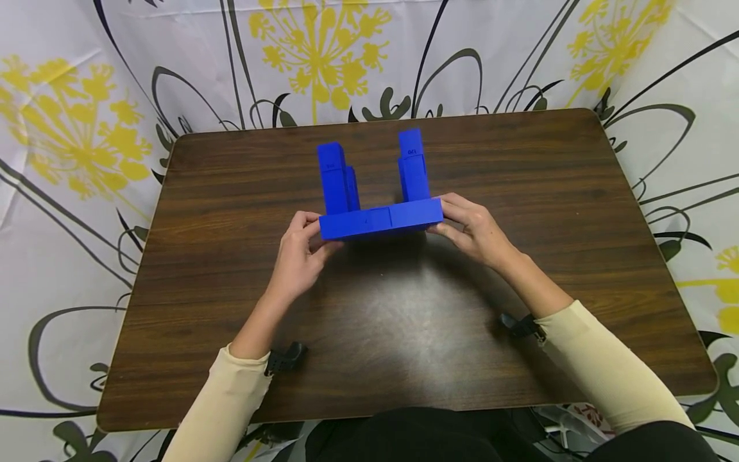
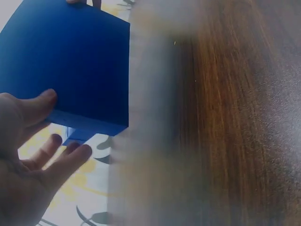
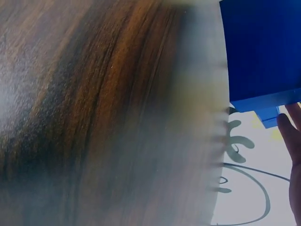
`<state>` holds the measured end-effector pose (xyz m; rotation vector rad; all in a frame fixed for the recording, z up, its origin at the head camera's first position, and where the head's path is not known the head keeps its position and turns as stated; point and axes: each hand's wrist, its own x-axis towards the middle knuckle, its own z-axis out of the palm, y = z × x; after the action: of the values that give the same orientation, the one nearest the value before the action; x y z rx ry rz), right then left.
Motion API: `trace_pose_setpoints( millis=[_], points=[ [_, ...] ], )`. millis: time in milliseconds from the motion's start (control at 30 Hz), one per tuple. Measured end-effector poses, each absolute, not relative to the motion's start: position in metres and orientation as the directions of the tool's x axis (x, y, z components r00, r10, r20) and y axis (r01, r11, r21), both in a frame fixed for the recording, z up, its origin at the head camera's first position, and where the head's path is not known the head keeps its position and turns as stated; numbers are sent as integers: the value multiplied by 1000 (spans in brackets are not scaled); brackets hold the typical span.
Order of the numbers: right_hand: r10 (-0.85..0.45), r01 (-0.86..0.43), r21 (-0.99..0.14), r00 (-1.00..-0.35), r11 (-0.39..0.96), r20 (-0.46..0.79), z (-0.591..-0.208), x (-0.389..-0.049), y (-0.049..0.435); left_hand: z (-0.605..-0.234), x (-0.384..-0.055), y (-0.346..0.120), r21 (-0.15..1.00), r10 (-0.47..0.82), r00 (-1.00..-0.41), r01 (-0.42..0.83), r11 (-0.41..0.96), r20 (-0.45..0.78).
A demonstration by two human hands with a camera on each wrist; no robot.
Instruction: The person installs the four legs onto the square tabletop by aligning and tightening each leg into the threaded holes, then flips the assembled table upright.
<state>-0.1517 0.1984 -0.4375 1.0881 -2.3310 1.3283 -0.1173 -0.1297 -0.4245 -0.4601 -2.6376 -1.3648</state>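
Observation:
A blue blocky object [image 1: 381, 219], a wide bar with two stepped arms reaching toward the back, is held between both hands over the table's middle. At its left end the left hand [image 1: 297, 260] grips it. My left thumb [image 2: 40, 106] lies on the broad flat blue face [image 2: 70, 56] in the left wrist view, with fingers beyond the lower edge. The right hand [image 1: 476, 234] grips the opposite end, thumb at the near side and fingers behind. Only part of the right hand [image 3: 292, 141] shows in the right wrist view, beside the blue object's edge [image 3: 265, 101].
The brown wood-grain table [image 1: 392, 333] spans the space below the hands. A white cloth [image 1: 202, 58] with yellow flowers and dark stems hangs behind it and at the sides. Dark straps [image 1: 285, 358] sit on both wrists.

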Motion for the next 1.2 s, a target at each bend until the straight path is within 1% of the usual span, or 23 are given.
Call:
trace_pose_setpoints(
  millis=[167, 333, 400, 533, 667, 900, 1000, 1200],
  points=[
    [-430, -678, -685, -720, 268, 544, -431, -149, 194, -429, -119, -131, 834, 227, -927, 370, 409, 299],
    [-389, -624, -758, -757, 191, 526, -412, -139, 189, -430, -122, -130, 883, 216, -921, 376, 280, 324],
    [-378, -591, -788, -779, 172, 501, -411, -139, 189, -424, -120, -128, 893, 210, -922, 374, 251, 326],
    [-352, -523, -839, -821, 151, 449, -422, -146, 191, -405, -114, -123, 905, 204, -921, 371, 206, 332],
    [-321, -476, -865, -854, 158, 411, -425, -149, 192, -395, -112, -120, 914, 193, -926, 359, 187, 324],
    [-285, -423, -876, -891, 233, 354, -392, -135, 183, -388, -111, -119, 892, 187, -924, 374, 254, 334],
    [-273, -395, -888, -904, 236, 330, -396, -137, 184, -391, -113, -119, 904, 189, -930, 354, 241, 314],
    [-264, -302, -936, -932, 179, 250, -416, -147, 189, -411, -123, -126, 953, 194, -958, 245, 179, 210]
  ],
)
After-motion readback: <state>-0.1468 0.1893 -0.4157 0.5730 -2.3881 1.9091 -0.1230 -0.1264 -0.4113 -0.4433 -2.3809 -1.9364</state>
